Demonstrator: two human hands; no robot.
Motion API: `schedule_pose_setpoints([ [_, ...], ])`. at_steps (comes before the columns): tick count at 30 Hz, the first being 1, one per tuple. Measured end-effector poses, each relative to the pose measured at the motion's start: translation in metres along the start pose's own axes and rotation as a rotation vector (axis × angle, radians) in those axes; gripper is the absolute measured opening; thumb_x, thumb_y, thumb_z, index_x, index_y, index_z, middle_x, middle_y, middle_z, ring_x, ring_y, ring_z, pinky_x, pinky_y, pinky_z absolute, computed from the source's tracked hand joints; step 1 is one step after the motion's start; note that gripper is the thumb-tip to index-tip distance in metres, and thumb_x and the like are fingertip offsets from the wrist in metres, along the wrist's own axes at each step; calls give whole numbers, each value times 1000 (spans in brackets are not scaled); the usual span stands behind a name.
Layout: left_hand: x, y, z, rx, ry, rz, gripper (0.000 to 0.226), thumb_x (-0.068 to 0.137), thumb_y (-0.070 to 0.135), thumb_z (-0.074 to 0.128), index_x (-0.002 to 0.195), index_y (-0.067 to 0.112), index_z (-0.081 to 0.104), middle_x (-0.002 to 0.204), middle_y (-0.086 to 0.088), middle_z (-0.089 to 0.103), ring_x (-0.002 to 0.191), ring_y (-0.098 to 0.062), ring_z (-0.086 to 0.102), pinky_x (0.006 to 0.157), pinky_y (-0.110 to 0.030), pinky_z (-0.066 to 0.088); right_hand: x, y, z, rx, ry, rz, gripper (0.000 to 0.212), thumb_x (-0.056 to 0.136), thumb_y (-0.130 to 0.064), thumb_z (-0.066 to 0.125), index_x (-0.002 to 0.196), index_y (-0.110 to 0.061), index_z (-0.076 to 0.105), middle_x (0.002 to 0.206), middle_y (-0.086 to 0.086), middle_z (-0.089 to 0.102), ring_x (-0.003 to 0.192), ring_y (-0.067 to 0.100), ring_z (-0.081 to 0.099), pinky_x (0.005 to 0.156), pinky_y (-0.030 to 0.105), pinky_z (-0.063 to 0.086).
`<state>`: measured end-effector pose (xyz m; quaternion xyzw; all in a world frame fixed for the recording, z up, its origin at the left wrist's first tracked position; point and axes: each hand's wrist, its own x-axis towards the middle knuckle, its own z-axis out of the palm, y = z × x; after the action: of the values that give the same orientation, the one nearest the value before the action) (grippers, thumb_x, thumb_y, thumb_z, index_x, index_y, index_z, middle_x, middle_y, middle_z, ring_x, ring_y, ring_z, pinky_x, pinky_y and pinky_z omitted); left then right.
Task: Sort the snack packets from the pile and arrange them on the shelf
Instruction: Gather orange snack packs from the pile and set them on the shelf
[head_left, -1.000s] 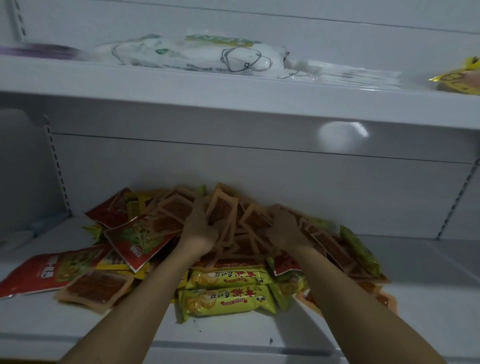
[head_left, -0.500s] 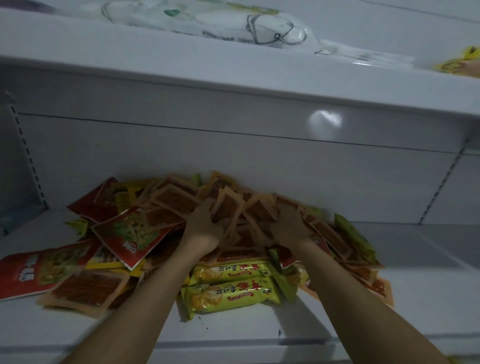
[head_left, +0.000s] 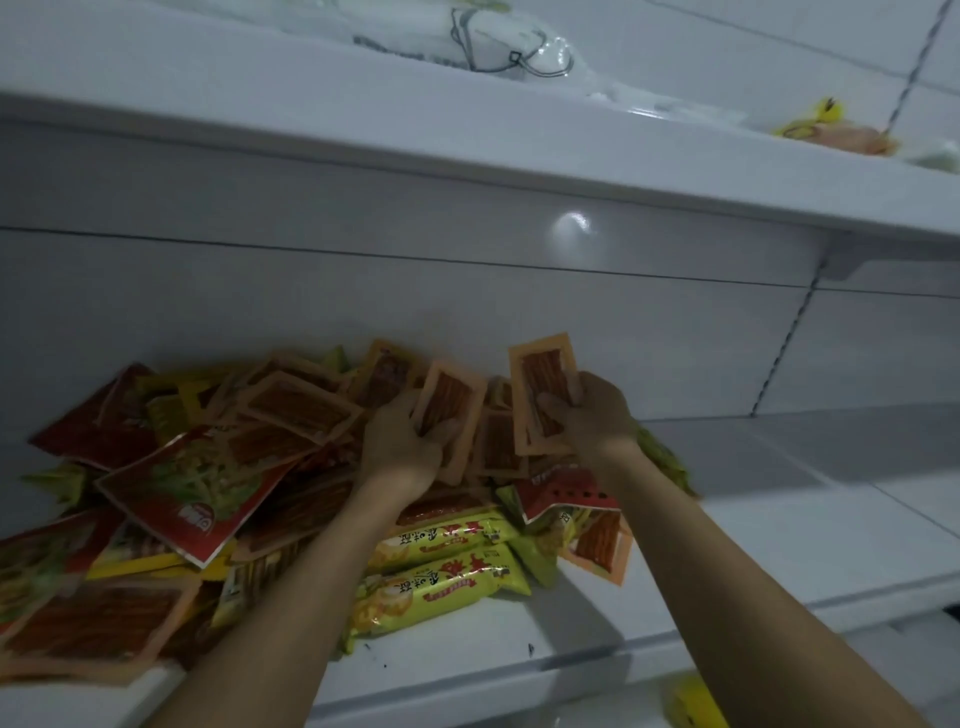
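A white shelf (head_left: 727, 545) in dim light carries the snack pile (head_left: 208, 467) against its back panel. Front yellow packets (head_left: 441, 577) bear red Chinese characters, too blurred to read. The left hand (head_left: 400, 447) grips an orange packet (head_left: 452, 410) on the pile. The right hand (head_left: 592, 415) pinches a second orange packet (head_left: 543, 379), now lifted upright above the pile it was buried in half a second ago.

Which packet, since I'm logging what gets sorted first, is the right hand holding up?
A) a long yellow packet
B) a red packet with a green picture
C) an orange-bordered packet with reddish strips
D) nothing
C: the right hand grips an orange-bordered packet upright above the pile; the left hand holds a second orange packet, and the yellow packets lie on the shelf.
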<state>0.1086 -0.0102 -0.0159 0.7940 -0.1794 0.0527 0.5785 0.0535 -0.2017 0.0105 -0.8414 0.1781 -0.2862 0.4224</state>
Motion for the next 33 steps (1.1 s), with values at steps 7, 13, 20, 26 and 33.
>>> schedule_pose_setpoints([
  [7,-7,35,42,-27,6,145,10,90,18,70,97,16,63,77,13,56,80,-13,52,54,-19,34,-19,14,-48,192,91,-22,12,90,-5,66,91,-17,65,84,-1,70,81,24,68,71,35,56],
  [13,-22,68,110,-99,-38,181,13,83,18,74,92,14,66,85,0,68,86,-22,65,72,-26,49,-26,48,-109,314,155,18,17,89,-3,66,96,-18,67,86,-3,71,84,22,68,73,35,55],
  [20,-57,117,214,-188,-161,226,17,86,4,71,89,18,62,78,10,65,70,-5,62,59,-10,43,-43,111,-205,386,237,63,15,93,2,61,95,-11,66,67,-19,67,62,-4,62,57,13,47],
  [26,-95,161,314,-284,-287,190,23,86,7,73,87,27,62,86,8,70,80,-10,68,75,-29,55,-63,171,-304,345,419,115,20,89,-5,68,106,-16,69,90,-7,73,81,7,69,67,19,55],
  [33,-153,206,428,-328,-438,185,20,87,11,73,86,28,63,86,9,71,78,-6,69,70,-25,55,-103,243,-414,307,578,166,19,88,-2,68,101,-16,70,86,-6,73,77,8,69,64,20,55],
])
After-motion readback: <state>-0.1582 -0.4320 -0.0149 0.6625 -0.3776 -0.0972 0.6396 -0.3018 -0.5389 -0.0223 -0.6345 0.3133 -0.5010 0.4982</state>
